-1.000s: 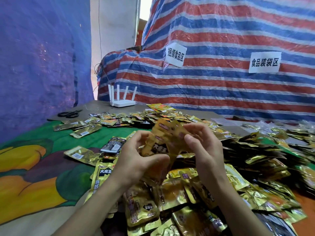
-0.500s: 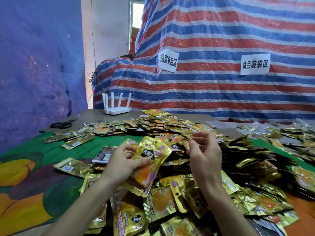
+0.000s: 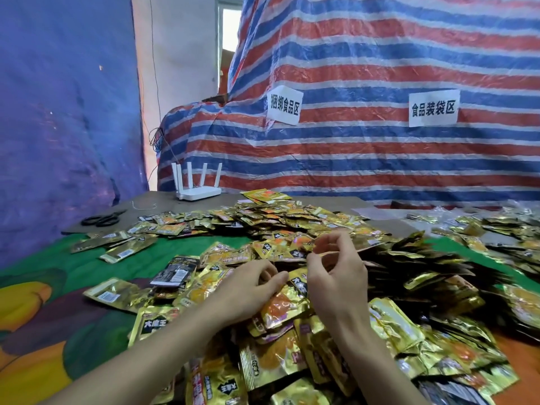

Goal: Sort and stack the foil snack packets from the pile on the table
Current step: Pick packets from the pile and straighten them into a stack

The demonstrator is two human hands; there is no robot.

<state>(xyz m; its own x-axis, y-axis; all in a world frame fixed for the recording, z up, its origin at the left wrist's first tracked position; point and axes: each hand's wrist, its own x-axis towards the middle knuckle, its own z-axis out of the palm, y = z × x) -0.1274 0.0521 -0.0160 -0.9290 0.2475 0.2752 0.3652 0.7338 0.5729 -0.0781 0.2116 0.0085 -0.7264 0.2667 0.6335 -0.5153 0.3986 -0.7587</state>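
Note:
A big pile of gold foil snack packets [image 3: 336, 229] covers the middle and right of the table. My left hand [image 3: 248, 290] is low over the near part of the pile and grips a gold packet with an orange picture [image 3: 285, 306], thumb on top. My right hand [image 3: 339, 276] is just to its right with curled fingers. Its thumb and forefinger pinch the edge of a packet [image 3: 328, 254] that lies in the pile. More packets [image 3: 263, 366] lie overlapped right in front of me.
Loose packets [image 3: 117, 293] are scattered on the green fruit-print cloth [image 3: 58, 331] at the left. Black scissors [image 3: 102, 220] and a white router [image 3: 197, 192] sit at the back left. A striped tarp [image 3: 380, 156] rises behind the table, a blue one on the left.
My left hand has come down with its packet from chest height to the pile. My right hand let go of that packet and reached into the pile.

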